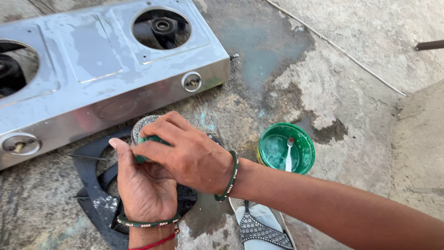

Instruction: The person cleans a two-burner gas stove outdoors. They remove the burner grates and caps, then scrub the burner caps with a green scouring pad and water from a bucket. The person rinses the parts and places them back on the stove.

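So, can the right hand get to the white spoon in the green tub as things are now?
Probably yes. The green tub stands open beside the right hand, and the white spoon sticks up with nothing between them. But the hand is now pressing a green scrubber on a round metal part.

Both hands — left hand [143, 185], right hand [187, 155] — hide most of the round metal part [143, 125].

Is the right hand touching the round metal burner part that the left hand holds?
Touching. The head view shows the right hand pressing a green scrub pad onto the round metal burner part, fingers draped over its rim, while the left hand cups it from below.
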